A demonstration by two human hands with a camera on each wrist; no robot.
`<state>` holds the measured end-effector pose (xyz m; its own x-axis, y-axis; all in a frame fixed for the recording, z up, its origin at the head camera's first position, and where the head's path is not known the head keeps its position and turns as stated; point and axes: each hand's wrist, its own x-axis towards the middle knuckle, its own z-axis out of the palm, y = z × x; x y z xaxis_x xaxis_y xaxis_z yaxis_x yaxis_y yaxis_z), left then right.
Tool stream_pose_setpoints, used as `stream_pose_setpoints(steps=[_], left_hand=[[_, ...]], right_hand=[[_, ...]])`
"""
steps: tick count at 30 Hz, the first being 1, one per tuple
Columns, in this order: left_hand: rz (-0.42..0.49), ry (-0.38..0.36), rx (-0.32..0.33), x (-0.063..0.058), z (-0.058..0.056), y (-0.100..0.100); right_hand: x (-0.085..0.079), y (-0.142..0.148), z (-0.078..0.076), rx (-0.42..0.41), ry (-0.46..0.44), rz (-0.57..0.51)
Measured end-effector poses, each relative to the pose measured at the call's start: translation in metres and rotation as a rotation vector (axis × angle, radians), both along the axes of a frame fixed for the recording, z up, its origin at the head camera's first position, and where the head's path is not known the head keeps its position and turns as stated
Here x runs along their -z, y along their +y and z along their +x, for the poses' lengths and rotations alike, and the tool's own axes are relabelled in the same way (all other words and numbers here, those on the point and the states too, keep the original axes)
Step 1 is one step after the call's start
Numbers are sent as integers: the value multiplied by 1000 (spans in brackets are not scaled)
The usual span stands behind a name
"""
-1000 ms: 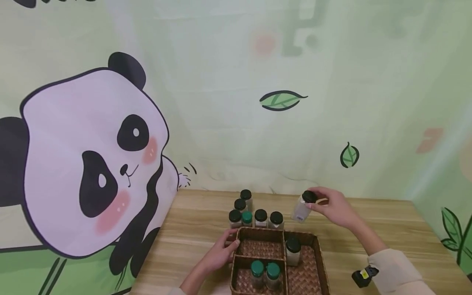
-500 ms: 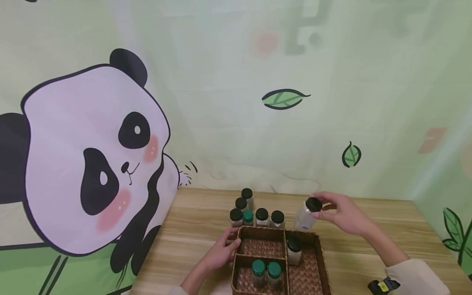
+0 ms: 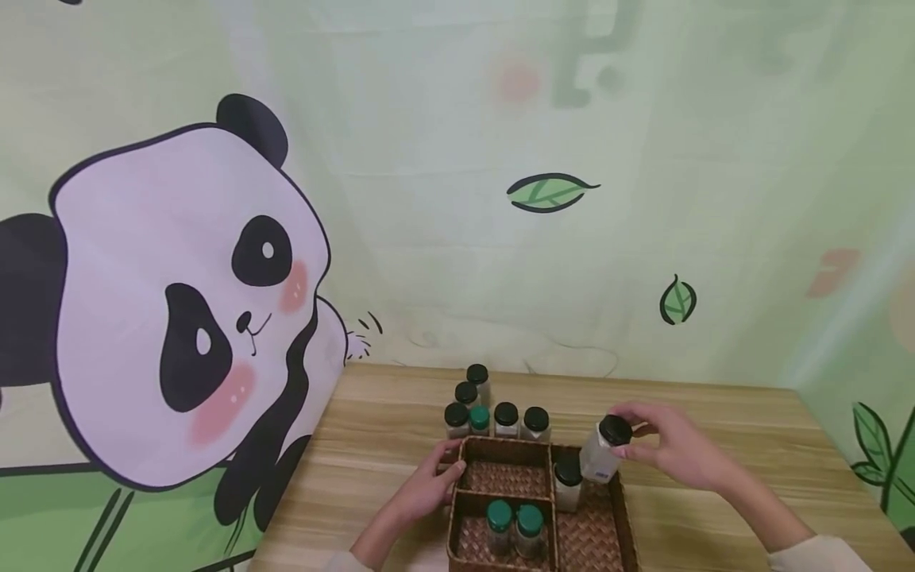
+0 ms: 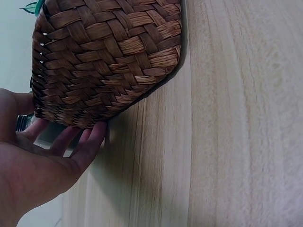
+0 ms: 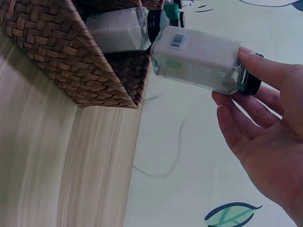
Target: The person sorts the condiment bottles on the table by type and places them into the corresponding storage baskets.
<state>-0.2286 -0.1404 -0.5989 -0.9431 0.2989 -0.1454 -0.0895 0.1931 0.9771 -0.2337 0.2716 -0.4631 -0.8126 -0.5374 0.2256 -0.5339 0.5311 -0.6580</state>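
Observation:
My right hand [image 3: 686, 449] pinches a clear jar with a black lid [image 3: 600, 457] near its neck. Pale contents and a barcode label show on this jar [image 5: 199, 59] in the right wrist view. It hangs slightly tilted over the back of the right compartment of a brown woven basket [image 3: 629, 524], beside another black-lidded jar [image 3: 568, 485] standing inside. With my left hand [image 3: 429, 488] I hold the basket's back left corner, thumb at the rim and fingers against the weave [image 4: 109, 61]. Two green-lidded jars [image 3: 529, 532] stand in the front left compartment.
Behind the basket, several black-lidded jars [image 3: 506, 421] and a green-lidded one [image 3: 479, 421] stand on the wooden table [image 3: 386, 413]. A cloth backdrop with a panda [image 3: 179, 262] and leaves rises along the table's back edge.
My right hand has brought the black-lidded jar forward and down, from behind the basket to over its right compartment. My left hand stays on the basket's corner.

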Motion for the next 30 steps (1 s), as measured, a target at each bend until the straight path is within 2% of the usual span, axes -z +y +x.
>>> stream_pose_setpoints(steps=[9, 16, 23, 30], left_hand=[[-6, -2, -4, 2, 2, -2], [-5, -7, -10, 3, 1, -2], [-18, 8, -13, 1, 0, 0], [-31, 4, -13, 0, 0, 0]], right_hand=[[14, 1, 1, -21, 13, 37], [40, -8, 3, 1, 25, 116], [69, -15, 5, 16, 31, 129], [83, -19, 10, 6, 110, 103]])
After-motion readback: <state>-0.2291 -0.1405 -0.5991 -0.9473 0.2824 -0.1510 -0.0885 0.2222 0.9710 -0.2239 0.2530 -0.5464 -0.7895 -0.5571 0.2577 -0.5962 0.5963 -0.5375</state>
